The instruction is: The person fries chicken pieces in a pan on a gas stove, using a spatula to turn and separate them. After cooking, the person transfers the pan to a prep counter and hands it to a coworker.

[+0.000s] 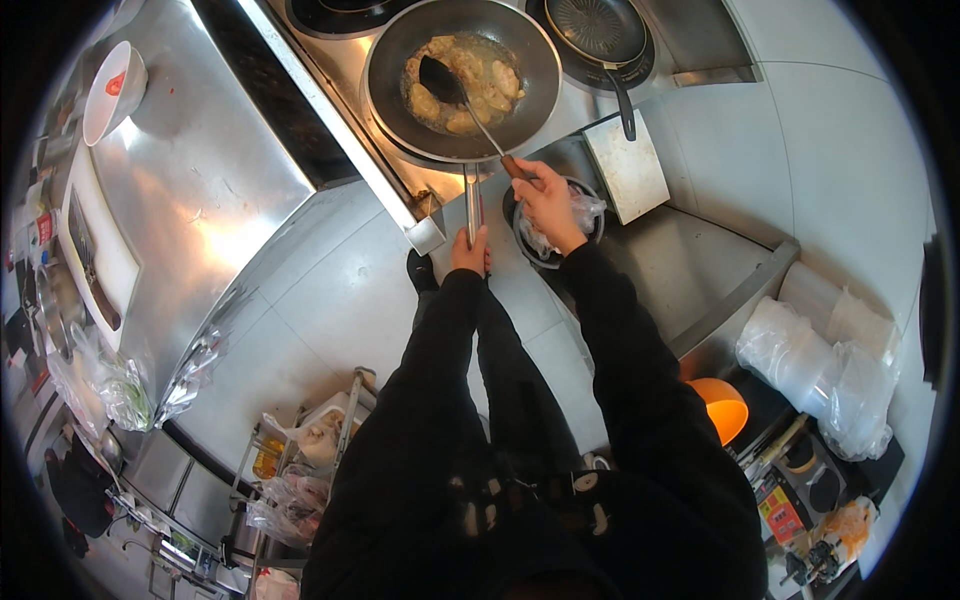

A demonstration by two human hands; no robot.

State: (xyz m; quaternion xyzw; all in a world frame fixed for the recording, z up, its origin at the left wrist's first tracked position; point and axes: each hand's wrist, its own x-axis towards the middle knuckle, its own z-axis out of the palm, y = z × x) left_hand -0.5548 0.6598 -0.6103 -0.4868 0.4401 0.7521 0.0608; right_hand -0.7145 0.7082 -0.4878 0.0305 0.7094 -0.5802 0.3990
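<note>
A large wok point(536, 97) sits on a cooktop at the top centre, with browned pieces of food point(502, 79) in bubbling liquid. My left hand point(470, 253) is closed around the wok's metal handle point(472, 195). Higher and to its right, my right hand point(550, 204) grips the brown handle of a spatula point(486, 129). The spatula's black head rests over the food, left of the wok's middle; whether it touches the bottom cannot be told.
A smaller frying pan point(596, 26) stands on another burner at right. Below my right hand is a bin point(547, 259) with a plastic liner. On the steel counter point(195, 172) at left are a white bowl point(131, 86) and a cutting board point(112, 255) with a knife. A rack point(349, 420) stands behind me.
</note>
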